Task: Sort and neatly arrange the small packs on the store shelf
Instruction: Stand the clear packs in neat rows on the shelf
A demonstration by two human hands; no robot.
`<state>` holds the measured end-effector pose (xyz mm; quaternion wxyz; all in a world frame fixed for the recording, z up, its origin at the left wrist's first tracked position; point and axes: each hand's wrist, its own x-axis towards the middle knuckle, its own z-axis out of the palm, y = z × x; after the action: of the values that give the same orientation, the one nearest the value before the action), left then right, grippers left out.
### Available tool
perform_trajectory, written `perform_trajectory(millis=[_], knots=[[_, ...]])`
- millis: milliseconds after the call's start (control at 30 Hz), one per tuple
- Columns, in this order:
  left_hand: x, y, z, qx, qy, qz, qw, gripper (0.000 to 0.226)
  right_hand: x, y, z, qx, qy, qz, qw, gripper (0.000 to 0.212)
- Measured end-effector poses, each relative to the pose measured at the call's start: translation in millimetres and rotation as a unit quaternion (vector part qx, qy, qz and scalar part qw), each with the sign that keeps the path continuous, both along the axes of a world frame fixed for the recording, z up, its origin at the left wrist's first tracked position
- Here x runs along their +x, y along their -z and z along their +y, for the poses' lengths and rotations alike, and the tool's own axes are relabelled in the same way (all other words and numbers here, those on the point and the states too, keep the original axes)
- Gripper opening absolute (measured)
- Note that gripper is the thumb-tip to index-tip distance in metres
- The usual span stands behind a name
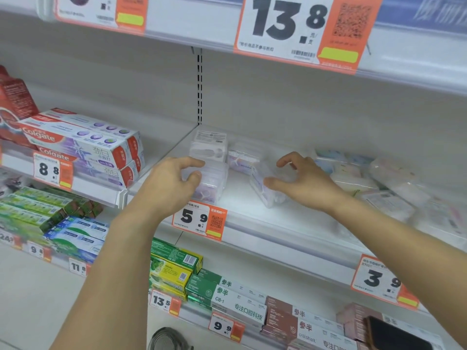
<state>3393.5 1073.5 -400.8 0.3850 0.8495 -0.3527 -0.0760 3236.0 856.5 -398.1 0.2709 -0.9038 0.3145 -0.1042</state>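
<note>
Clearly four clear packs (pixel 228 162) on shelf (pixel 278 218), one in each hand's curled fingers: left hand (pixel 174 180), right hand (pixel 303 180).

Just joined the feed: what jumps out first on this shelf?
The big 13.8 price tag on the upper shelf edge dominates. Below it, the left hand grips a clear pack above the 5.9 tag, while the right hand holds a tilted pack.

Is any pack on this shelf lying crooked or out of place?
Yes. The clear pack under the right hand lies tilted, unlike the squared stack by the left hand. The packs at right lie jumbled.
</note>
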Motion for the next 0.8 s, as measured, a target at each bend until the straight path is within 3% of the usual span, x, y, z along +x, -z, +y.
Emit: perform_trajectory(millis=[100,233,433,800], knots=[[4,3,2,-0.008,0.003,0.015,1.000,0.032,-1,-7,-3,0.056,-0.052,0.002,0.997,0.042],[11,4,4,-0.007,0.019,0.038,0.999,0.031,-3,2,13,0.180,-0.122,-0.086,0.972,0.048],[12,-1,11,-0.002,0.027,0.072,0.997,0.025,6,10,20,0.174,-0.130,-0.096,0.971,0.039],[12,-6,17,-0.011,0.026,0.113,0.993,0.025,4,13,27,0.170,-0.149,-0.092,0.970,0.043]])
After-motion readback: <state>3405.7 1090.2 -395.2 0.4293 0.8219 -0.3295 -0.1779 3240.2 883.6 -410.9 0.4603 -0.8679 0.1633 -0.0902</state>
